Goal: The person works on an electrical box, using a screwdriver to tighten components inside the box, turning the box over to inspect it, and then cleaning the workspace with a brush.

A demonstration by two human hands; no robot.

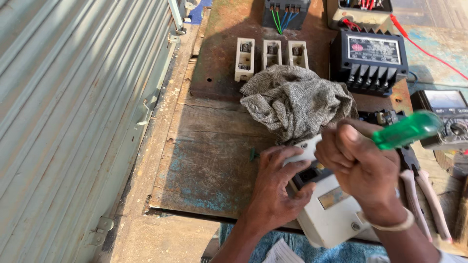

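Left hand (275, 187) lies spread, pressing the white plastic meter box (327, 207) at six o'clock; right hand (360, 165) fists around a green translucent screwdriver (407, 129). Crumpled grey cloth (295, 100) behind, three ceramic fuse holders (271, 56) at twelve, pliers (423, 195) at four

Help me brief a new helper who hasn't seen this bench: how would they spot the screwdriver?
Start at the rusty metal plate on the wooden bench, then drop to the grey cloth heaped near its lower edge. Just right of the cloth, the right hand grips the screwdriver over a white box. Its translucent green handle is the only bright green tool there.
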